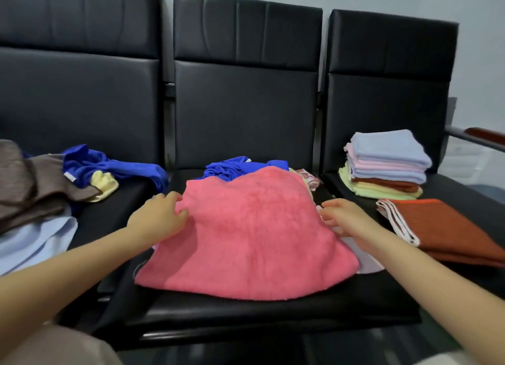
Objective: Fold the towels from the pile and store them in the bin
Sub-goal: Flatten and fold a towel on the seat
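Presently the folding step is in hand: left hand (159, 214) pinches the pink towel (246, 236) on the middle seat (273, 310), right hand (345, 217) apparently gripping its opposite edge; next, fold it over squarely.

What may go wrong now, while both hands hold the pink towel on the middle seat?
1. The pink towel lies over a blue towel and other cloths, so the fold may come out uneven or drag them along.
2. Its near edge is close to the front of the seat; a pull by the left hand and right hand might slide it off.
3. No bin is in view.
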Action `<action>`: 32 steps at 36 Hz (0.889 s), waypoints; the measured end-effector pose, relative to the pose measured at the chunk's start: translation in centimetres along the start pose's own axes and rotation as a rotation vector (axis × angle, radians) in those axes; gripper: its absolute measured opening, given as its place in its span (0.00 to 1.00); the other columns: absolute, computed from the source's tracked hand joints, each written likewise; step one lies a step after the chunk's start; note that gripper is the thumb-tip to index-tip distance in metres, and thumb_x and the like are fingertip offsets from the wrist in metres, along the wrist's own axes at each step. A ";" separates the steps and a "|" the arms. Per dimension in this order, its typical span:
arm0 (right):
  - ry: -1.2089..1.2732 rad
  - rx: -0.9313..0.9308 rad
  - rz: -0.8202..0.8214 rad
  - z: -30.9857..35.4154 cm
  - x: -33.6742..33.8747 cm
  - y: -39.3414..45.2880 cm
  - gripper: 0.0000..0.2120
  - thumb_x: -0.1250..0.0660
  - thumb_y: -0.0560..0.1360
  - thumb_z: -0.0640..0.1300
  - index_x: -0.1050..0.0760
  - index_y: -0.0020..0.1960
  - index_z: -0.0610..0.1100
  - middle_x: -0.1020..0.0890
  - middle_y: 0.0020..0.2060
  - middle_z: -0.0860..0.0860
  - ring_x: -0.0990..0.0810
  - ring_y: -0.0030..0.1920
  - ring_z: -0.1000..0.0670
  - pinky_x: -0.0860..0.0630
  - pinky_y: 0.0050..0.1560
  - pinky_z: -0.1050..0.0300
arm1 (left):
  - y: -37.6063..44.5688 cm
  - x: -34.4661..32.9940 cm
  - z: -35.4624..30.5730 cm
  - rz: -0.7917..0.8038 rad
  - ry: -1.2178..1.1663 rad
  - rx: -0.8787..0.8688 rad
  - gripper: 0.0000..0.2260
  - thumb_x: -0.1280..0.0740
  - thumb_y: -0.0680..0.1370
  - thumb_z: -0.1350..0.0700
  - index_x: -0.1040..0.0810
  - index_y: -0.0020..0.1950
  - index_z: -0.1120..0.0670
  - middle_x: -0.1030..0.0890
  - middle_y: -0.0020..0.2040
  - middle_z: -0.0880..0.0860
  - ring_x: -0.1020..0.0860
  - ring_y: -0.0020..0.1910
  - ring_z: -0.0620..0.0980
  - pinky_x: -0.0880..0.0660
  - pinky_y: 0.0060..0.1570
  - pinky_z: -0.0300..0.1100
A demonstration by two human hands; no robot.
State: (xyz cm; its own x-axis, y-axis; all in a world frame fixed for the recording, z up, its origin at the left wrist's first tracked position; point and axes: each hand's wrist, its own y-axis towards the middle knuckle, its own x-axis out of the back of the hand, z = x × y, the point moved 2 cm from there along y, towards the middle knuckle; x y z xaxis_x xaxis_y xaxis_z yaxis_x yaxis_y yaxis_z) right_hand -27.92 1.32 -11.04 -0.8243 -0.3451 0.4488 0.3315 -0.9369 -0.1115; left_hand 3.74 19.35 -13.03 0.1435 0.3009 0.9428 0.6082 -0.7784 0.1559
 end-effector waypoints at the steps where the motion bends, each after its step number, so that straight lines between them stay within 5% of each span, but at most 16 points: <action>1: -0.043 -0.019 0.033 -0.2 0.2 -0.9 0.15 0.35 0.77 0.37 0.27 0.61 0.30 0.25 0.45 0.43 0.28 0.44 0.47 0.34 0.38 0.57 | -0.4 0.1 0.3 0.023 -0.021 0.002 0.20 0.39 0.79 0.45 0.29 0.68 0.51 0.26 0.61 0.57 0.23 0.56 0.56 0.27 0.55 0.49; 4: -0.089 -0.050 0.083 -1.0 0.5 -2.9 0.10 0.33 0.76 0.38 0.22 0.57 0.41 0.20 0.46 0.47 0.23 0.44 0.51 0.27 0.42 0.56 | -2.0 0.5 1.2 0.066 -0.040 0.002 0.18 0.38 0.79 0.48 0.28 0.66 0.53 0.24 0.60 0.57 0.22 0.52 0.55 0.28 0.51 0.45; 8: 0.055 -0.107 0.113 -1.9 0.8 -4.7 0.09 0.32 0.75 0.37 0.24 0.54 0.47 0.19 0.49 0.46 0.19 0.47 0.47 0.24 0.36 0.57 | -3.7 0.3 2.2 0.153 -0.026 0.053 0.17 0.36 0.78 0.49 0.26 0.64 0.56 0.22 0.58 0.56 0.23 0.55 0.54 0.33 0.47 0.41; 12: 0.058 -0.084 0.083 -2.4 1.5 -6.1 0.16 0.28 0.73 0.39 0.25 0.60 0.47 0.19 0.52 0.47 0.18 0.51 0.46 0.20 0.40 0.55 | -5.6 0.3 2.5 0.192 -0.089 0.118 0.15 0.31 0.76 0.45 0.27 0.53 0.55 0.23 0.49 0.51 0.25 0.46 0.50 0.32 0.45 0.42; 15: -0.022 -0.026 0.063 -2.5 2.0 -7.1 0.14 0.29 0.74 0.36 0.26 0.57 0.46 0.21 0.46 0.50 0.20 0.44 0.52 0.25 0.30 0.66 | -7.0 0.4 2.2 0.181 -0.088 0.106 0.15 0.29 0.74 0.44 0.27 0.47 0.54 0.24 0.41 0.49 0.25 0.42 0.50 0.31 0.41 0.43; 18: -0.187 0.030 0.094 -2.6 2.2 -7.8 0.11 0.29 0.74 0.37 0.23 0.55 0.44 0.19 0.43 0.47 0.20 0.43 0.52 0.25 0.36 0.65 | -8.5 0.4 2.2 0.164 -0.121 0.034 0.19 0.28 0.73 0.45 0.33 0.35 0.55 0.28 0.33 0.50 0.30 0.33 0.49 0.36 0.34 0.44; 21: -0.079 0.061 0.086 -2.4 2.6 -8.4 0.07 0.32 0.75 0.34 0.21 0.53 0.40 0.18 0.43 0.45 0.20 0.41 0.51 0.25 0.35 0.67 | -9.9 0.4 2.0 0.149 -0.315 0.016 0.20 0.28 0.74 0.49 0.36 0.33 0.56 0.34 0.31 0.52 0.35 0.32 0.49 0.40 0.34 0.44; 24: 0.144 0.146 0.031 -2.1 3.4 -8.3 0.09 0.33 0.76 0.35 0.21 0.55 0.41 0.17 0.47 0.43 0.19 0.47 0.47 0.25 0.47 0.58 | -10.5 0.4 2.0 0.139 -0.680 0.116 0.13 0.33 0.78 0.54 0.26 0.41 0.63 0.26 0.39 0.57 0.27 0.37 0.50 0.29 0.38 0.42; 27: 0.281 0.196 0.054 -1.7 3.8 -8.6 0.10 0.35 0.77 0.36 0.22 0.57 0.44 0.18 0.48 0.44 0.21 0.46 0.49 0.27 0.43 0.57 | -10.6 0.8 1.7 0.093 -0.991 0.253 0.07 0.37 0.81 0.57 0.24 0.49 0.61 0.23 0.44 0.58 0.24 0.39 0.51 0.23 0.32 0.38; 32: -0.409 0.250 -0.061 -3.0 3.7 -8.3 0.11 0.30 0.75 0.39 0.22 0.56 0.46 0.25 0.31 0.50 0.26 0.34 0.51 0.34 0.34 0.60 | -10.6 0.4 1.9 0.069 -0.757 0.191 0.03 0.34 0.78 0.60 0.28 0.47 0.58 0.28 0.31 0.55 0.32 0.25 0.50 0.34 0.25 0.39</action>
State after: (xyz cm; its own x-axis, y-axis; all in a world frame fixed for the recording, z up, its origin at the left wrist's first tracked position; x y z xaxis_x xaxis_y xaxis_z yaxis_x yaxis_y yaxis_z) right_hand -35.10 7.65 -11.14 -0.6139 -0.1926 0.7655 0.4301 -0.8948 0.1198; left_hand -1.12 28.80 -14.87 0.6374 0.6025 0.4803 0.6926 -0.7212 -0.0143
